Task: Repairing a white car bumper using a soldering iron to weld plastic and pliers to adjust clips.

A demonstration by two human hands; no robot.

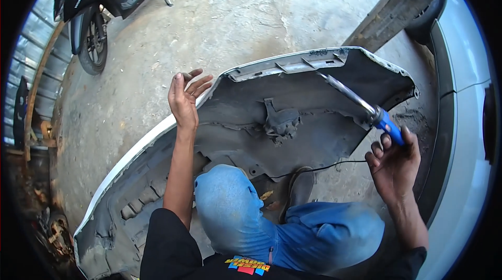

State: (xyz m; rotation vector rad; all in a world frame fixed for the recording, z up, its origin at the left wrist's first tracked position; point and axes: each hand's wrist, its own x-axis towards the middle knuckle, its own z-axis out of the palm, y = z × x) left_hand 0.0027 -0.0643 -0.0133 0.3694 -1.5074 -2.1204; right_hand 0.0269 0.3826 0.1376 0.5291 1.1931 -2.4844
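Right hand grips soldering iron at bumper

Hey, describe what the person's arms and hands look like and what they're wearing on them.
Both forearms are bare from the elbow down, coming out of short black sleeves. The left hand and the right hand wear no gloves. No watch, ring or wristband shows on either. The hands look dusty or grimy, with dark smudges about the fingers.

Bright daylight, soft shadows, strong fisheye bending, dark corners.
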